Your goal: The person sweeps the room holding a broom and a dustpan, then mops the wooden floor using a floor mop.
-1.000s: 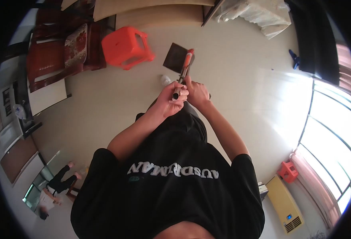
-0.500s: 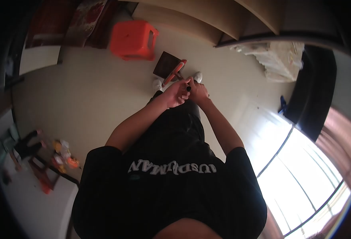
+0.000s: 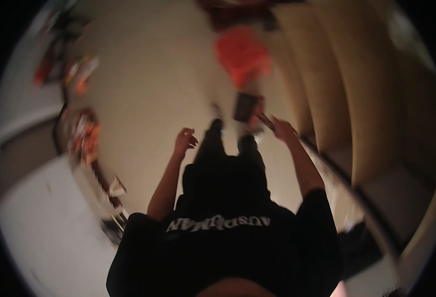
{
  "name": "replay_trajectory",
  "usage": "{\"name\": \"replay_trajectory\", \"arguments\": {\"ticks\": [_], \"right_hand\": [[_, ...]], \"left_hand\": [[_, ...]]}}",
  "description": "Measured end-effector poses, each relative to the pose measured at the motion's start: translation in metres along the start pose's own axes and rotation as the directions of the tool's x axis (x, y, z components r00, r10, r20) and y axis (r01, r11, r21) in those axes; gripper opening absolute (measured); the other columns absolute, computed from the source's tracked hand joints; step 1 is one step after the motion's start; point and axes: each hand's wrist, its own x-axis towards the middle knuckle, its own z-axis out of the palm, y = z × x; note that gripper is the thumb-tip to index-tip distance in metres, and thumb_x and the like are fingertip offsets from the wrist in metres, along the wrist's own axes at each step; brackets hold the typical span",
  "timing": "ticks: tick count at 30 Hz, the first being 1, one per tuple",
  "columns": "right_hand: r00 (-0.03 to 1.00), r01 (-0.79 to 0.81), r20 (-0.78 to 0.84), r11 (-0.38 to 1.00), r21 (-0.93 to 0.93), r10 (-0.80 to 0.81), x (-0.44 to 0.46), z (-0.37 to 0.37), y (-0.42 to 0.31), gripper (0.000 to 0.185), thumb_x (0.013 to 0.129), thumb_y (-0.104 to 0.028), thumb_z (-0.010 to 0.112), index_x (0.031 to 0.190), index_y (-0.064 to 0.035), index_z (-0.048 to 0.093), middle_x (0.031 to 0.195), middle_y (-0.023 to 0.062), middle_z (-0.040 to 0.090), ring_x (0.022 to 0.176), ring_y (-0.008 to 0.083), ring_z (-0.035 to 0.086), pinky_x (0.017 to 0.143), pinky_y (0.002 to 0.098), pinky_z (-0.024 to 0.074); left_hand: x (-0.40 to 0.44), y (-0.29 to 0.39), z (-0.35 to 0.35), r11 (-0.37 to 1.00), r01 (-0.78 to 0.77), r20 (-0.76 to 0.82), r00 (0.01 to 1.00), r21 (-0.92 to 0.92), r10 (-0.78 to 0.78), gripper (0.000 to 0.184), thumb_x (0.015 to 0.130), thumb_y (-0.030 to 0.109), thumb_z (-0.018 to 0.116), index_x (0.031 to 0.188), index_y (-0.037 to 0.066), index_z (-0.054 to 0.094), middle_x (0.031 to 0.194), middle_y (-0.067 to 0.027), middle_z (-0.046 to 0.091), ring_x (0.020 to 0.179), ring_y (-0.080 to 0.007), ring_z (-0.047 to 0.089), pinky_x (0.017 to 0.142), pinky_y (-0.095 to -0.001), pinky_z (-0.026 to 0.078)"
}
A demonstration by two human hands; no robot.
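Note:
My right hand [image 3: 284,130] is closed round the dark handle of a long-handled floor tool [image 3: 266,120]. At the tool's lower end are a red bar and a dark square panel [image 3: 245,106], down near my feet. Blur hides exactly what kind of tool it is, and whether the panel is joined to the bar. Out to the other side, my left hand [image 3: 186,139] hangs away from the tool with loosely bent fingers apart, nothing visible in it.
A red plastic stool [image 3: 242,54] stands just beyond the panel. Wooden shelving [image 3: 327,84] curves along the right. Blurred orange and white items [image 3: 85,136] lie along the left, beside a pale surface [image 3: 45,213].
My hands, together in front of me before, are now apart: the left out to the left, the right holding the tool at the right. The view has turned, bringing the shelving closer.

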Motion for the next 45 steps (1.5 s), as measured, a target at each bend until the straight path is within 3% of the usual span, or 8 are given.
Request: {"name": "replay_trajectory", "arguments": {"ticks": [7,14,21,24,26,28,35,45], "right_hand": [[0.972,0.180,-0.125,0.970,-0.161,-0.201,0.008,-0.025,0.085,0.026,0.066,-0.004,0.061,0.091,-0.0068,0.054,0.087,0.0155,0.056,0.083,0.0349,0.053,0.071,0.0435,0.0417],[0.966,0.114,-0.188,0.942,-0.315,-0.180,-0.015,-0.030,0.109,0.015,0.069,-0.004,0.062,0.081,-0.0057,0.051,0.071,0.0168,0.054,0.074,0.0373,0.053,0.065,0.0470,0.0420],[0.970,-0.023,-0.243,0.992,-0.122,-0.007,-0.020,-0.035,0.101,0.019,0.064,0.003,0.058,0.082,-0.0014,0.055,0.076,0.0200,0.057,0.077,0.0370,0.054,0.069,0.0456,0.0429],[0.868,-0.072,-0.487,0.994,0.079,0.102,-0.033,-0.034,0.070,0.022,0.061,0.002,0.057,0.083,-0.0003,0.054,0.076,0.0179,0.058,0.075,0.0343,0.056,0.068,0.0428,0.0448],[0.736,-0.258,-0.639,0.965,0.040,0.223,-0.047,-0.018,0.070,0.026,0.063,0.000,0.056,0.089,-0.0010,0.056,0.086,0.0164,0.059,0.081,0.0326,0.058,0.071,0.0400,0.0469],[0.596,-0.610,-0.718,0.784,-0.114,0.359,-0.052,0.002,0.062,0.028,0.065,-0.001,0.055,0.093,-0.0023,0.058,0.096,0.0162,0.060,0.086,0.0309,0.059,0.073,0.0385,0.0478],[0.918,-0.393,0.113,0.840,0.375,0.379,0.040,0.065,-0.095,0.021,0.069,-0.002,0.054,0.090,-0.0032,0.055,0.086,0.0139,0.058,0.078,0.0269,0.059,0.067,0.0374,0.0495],[0.728,-0.586,0.597,0.758,0.286,0.338,0.235,0.088,-0.308,0.012,0.075,-0.003,0.052,0.086,-0.0046,0.051,0.071,0.0105,0.057,0.065,0.0211,0.059,0.057,0.0358,0.0518]], "left_hand": [[-0.117,-0.204,-0.044,0.896,0.228,-0.497,0.767,-0.380,-0.406,0.019,0.078,0.019,0.054,0.083,0.001,0.052,0.059,-0.0144,0.058,0.047,-0.0205,0.057,0.041,-0.0324,0.047],[-0.237,-0.298,0.033,0.611,0.607,-0.310,0.533,-0.508,-0.787,0.019,0.076,0.015,0.053,0.068,-0.002,0.055,0.057,-0.0159,0.057,0.043,-0.0228,0.056,0.041,-0.0362,0.049],[-0.188,-0.323,0.002,0.761,0.646,-0.028,0.761,-0.059,-0.648,0.009,0.072,0.011,0.062,0.075,0.002,0.061,0.068,-0.0128,0.062,0.056,-0.0208,0.061,0.050,-0.0345,0.052],[-0.103,-0.328,-0.094,0.861,0.337,0.285,0.843,0.382,-0.456,0.004,0.071,0.007,0.061,0.073,0.003,0.062,0.065,-0.0131,0.063,0.053,-0.0203,0.062,0.049,-0.0331,0.053],[-0.062,-0.294,-0.174,0.907,0.388,-0.072,0.912,-0.165,-0.403,0.006,0.075,0.006,0.057,0.076,0.002,0.061,0.064,-0.0148,0.063,0.050,-0.0201,0.061,0.046,-0.0326,0.051],[-0.060,-0.213,-0.241,0.964,-0.037,-0.497,0.862,-0.263,-0.103,0.014,0.080,0.017,0.052,0.084,0.003,0.055,0.058,-0.0115,0.059,0.049,-0.0181,0.059,0.044,-0.0320,0.049],[-0.048,-0.140,-0.343,0.814,-0.305,-0.647,0.754,-0.494,-0.111,0.012,0.084,0.017,0.051,0.091,0.006,0.052,0.063,-0.0086,0.058,0.052,-0.0145,0.057,0.045,-0.0263,0.047],[-0.062,-0.419,-0.157,0.778,0.519,-0.119,0.800,-0.353,-0.588,0.024,0.073,0.028,0.057,0.071,0.005,0.065,0.072,-0.0138,0.064,0.058,-0.0225,0.062,0.055,-0.0343,0.050]]}}
